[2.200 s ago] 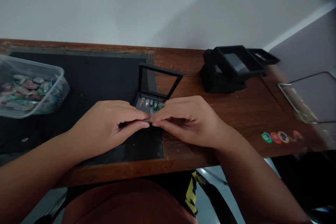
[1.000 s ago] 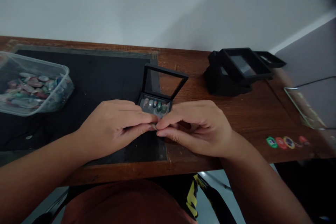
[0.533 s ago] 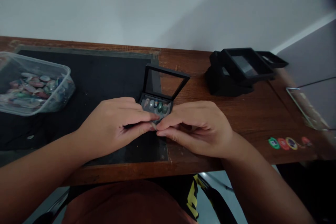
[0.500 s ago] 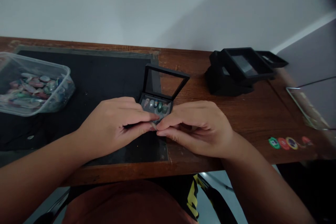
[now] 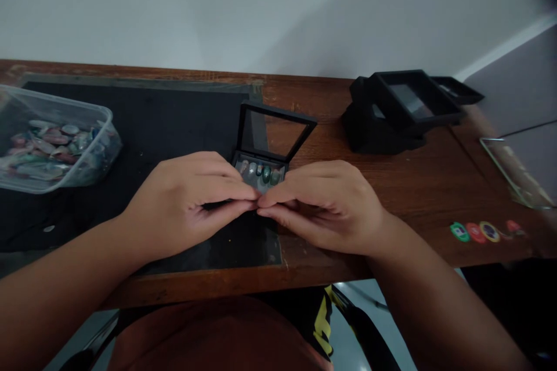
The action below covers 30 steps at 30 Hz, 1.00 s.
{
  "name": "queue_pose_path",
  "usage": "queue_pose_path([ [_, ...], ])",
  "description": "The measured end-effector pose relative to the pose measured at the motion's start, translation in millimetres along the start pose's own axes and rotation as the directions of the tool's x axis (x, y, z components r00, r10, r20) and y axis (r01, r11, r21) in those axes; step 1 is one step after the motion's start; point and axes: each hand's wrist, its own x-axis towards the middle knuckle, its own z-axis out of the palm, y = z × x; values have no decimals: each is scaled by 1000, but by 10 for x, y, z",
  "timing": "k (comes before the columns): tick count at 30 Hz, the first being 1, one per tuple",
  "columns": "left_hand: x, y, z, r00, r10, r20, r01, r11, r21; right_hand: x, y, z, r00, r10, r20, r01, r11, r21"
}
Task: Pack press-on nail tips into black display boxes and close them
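Observation:
My left hand [image 5: 187,203] and my right hand [image 5: 326,203] meet over the front of a small black display case [image 5: 278,110], thumbs and forefingers pinched together. Whatever lies between the fingertips is tiny and hidden now. The case's lid, with its clear window, stands tilted up behind my hands. A row of press-on nails [image 5: 266,174] shows inside the base, some dark green, others pale or pinkish. My fingers hide the front part of the base.
To the left, a clear plastic tub [image 5: 114,127] holds many packed pieces. Several black cases [image 5: 383,133] are stacked at the back right. Round coloured stickers or chips [image 5: 476,233] lie at the right. A dark mat [image 5: 183,119] covers part of the wooden table [image 5: 335,107].
A small pale piece that showed between my fingertips is now covered by them. My left fingertips have closed more tightly; the view has shifted slightly.

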Motion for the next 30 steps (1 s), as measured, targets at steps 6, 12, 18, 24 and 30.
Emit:
queue_pose_path([
  [6,11,17,11,1000,-2,28,3,1000,-15,-4,-2,3,1000,1,-24,-1,1000,3],
  [12,21,50,20,999,-35,-18,36,999,8,-23,-38,-2,992,72,-100,-77,996,-42],
  [18,-8,44,-20,993,-100,-62,107,989,107,-13,-42,-36,981,159,-114,-166,985,-49],
  [24,-17,36,-49,987,-152,-49,157,979,130,-17,-21,-70,981,151,-119,-159,985,-70],
  [30,12,-7,-30,986,-169,18,167,984,66,-23,-25,-100,980,164,-112,-175,980,-94],
])
